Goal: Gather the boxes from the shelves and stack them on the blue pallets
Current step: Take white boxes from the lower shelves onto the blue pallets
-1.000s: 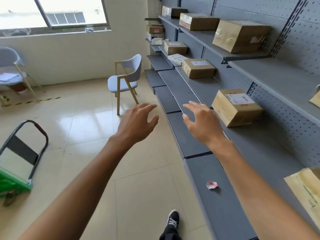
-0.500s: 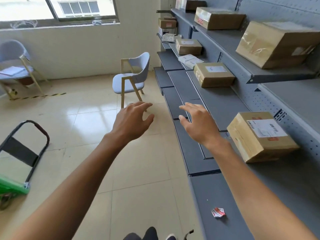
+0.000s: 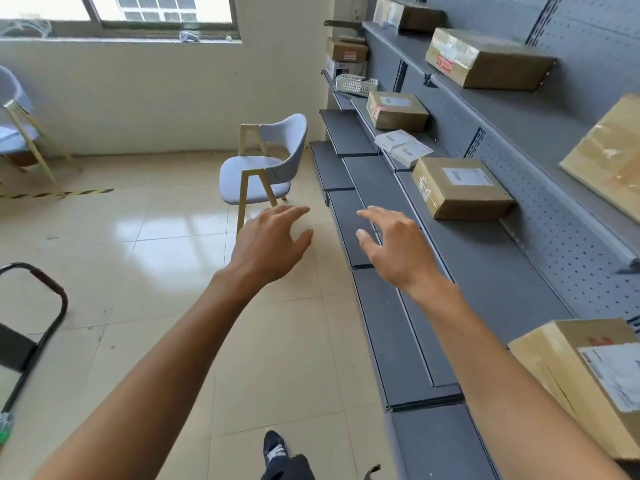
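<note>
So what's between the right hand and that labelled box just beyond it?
Only bare grey shelf separates the right hand from the labelled box, per the head view.

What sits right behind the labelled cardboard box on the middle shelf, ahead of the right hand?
Behind the labelled cardboard box lie flat white packets, then another brown box. The shelf directly under it is hidden.

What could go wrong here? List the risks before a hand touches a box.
1. Both the left hand and right hand are open and empty, short of the labelled box; an off-balance reach might drop it.
2. The chair stands close to the shelf edge, so walking on could mean bumping it.
3. The box at lower right sits near the elbow and may get knocked.
</note>
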The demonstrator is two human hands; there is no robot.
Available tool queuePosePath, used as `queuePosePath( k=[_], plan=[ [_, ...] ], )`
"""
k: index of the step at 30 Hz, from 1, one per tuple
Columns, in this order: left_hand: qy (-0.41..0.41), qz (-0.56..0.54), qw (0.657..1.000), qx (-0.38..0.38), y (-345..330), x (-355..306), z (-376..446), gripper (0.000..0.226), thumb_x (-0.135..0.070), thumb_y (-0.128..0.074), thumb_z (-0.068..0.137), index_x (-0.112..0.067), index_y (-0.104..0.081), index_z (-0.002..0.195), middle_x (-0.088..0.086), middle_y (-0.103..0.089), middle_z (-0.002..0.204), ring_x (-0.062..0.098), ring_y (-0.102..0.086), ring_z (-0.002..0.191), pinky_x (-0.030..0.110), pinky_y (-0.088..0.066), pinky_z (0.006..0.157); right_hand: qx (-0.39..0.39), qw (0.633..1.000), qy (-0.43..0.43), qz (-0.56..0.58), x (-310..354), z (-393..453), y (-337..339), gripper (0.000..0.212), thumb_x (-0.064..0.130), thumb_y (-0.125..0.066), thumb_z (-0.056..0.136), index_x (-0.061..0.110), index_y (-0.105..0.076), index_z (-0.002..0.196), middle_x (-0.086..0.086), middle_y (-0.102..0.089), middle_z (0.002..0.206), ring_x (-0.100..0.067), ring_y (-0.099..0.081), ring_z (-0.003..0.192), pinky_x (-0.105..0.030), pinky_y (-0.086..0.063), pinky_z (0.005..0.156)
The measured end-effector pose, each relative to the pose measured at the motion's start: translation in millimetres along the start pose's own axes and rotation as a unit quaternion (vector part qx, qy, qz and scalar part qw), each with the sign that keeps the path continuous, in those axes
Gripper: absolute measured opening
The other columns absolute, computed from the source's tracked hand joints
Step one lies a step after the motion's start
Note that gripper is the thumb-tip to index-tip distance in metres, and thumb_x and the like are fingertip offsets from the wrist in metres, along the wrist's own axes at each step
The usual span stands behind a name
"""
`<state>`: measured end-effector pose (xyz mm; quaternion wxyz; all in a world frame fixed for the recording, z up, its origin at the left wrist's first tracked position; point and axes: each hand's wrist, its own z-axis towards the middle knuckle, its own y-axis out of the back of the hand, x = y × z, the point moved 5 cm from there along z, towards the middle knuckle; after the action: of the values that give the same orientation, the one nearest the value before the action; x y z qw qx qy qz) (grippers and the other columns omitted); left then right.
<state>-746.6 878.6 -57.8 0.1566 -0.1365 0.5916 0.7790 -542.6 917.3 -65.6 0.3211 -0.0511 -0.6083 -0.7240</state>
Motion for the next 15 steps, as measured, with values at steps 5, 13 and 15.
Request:
queuePosePath(
  k=[5, 13, 15],
  plan=[
    [-0.021, -0.014, 1.000, 0.002, -8.2, 28.3, 82.4, 0.044, -0.040, -0.058, 0.098, -0.028, -0.057, 0.140, -0.005, -0.060, 0.141, 0.022, -0.056, 0.126, 0.040, -0.049, 0.091, -0.011, 0.999, -0.033, -0.003, -17.7, 69.8, -14.0, 0.040, 0.031, -0.057, 0.098, 0.022, -0.058, 0.137, 0.001, -0.058, 0.142, -0.019, -0.046, 0.135, -0.038, -0.039, 0.110],
    [-0.067, -0.010, 0.997, 0.041, -69.3, 36.1, 211.5, 0.044, -0.041, -0.058, 0.098, -0.028, -0.057, 0.141, -0.003, -0.058, 0.143, 0.024, -0.057, 0.125, 0.039, -0.049, 0.095, -0.002, 0.995, -0.095, 0.005, -93.1, 168.8, -44.3, 0.040, 0.032, -0.056, 0.099, 0.022, -0.057, 0.138, 0.002, -0.057, 0.143, -0.017, -0.043, 0.138, -0.038, -0.040, 0.111],
    [-0.076, -0.002, 0.996, 0.054, -93.8, 36.2, 250.7, 0.045, -0.042, -0.056, 0.099, -0.029, -0.055, 0.142, -0.004, -0.057, 0.144, 0.023, -0.053, 0.130, 0.040, -0.048, 0.098, 0.003, 0.995, -0.103, 0.007, -121.6, 198.4, -51.7, 0.041, 0.031, -0.056, 0.099, 0.022, -0.057, 0.139, 0.001, -0.056, 0.143, -0.017, -0.043, 0.138, -0.037, -0.039, 0.112]
  ],
)
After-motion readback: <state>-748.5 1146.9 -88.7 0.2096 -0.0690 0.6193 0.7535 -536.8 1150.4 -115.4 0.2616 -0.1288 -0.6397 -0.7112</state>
